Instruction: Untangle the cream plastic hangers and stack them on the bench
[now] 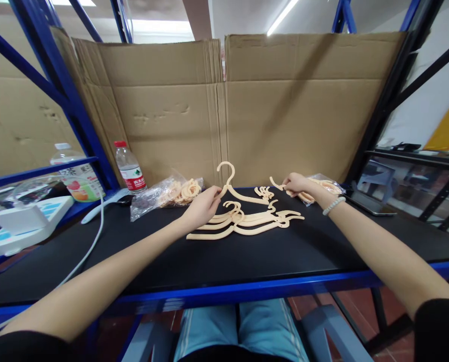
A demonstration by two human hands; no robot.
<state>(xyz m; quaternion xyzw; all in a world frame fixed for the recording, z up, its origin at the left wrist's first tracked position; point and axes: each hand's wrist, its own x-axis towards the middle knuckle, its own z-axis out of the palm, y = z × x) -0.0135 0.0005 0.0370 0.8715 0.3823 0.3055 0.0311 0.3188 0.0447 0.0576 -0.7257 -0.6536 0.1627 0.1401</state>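
My left hand (pixel 204 207) is closed on a cream plastic hanger (pixel 247 196), pinching it just left of its raised hook. At the right, my right hand (pixel 296 185) has its fingers closed around a curved cream hanger arm (pixel 276 184), beside a clear bag of cream parts (pixel 328 187). Several assembled hangers (pixel 254 230) lie overlapped on the black table in front of both hands. A small cluster of cream hook pieces (pixel 264 193) sits between the hands, behind that pile.
Left of the hangers lies another clear bag of cream parts (pixel 171 192). A red-capped water bottle (pixel 129 168), a larger bottle (pixel 77 173) and a white power strip (pixel 31 221) with its cable stand further left. Cardboard (pixel 292 110) walls the back.
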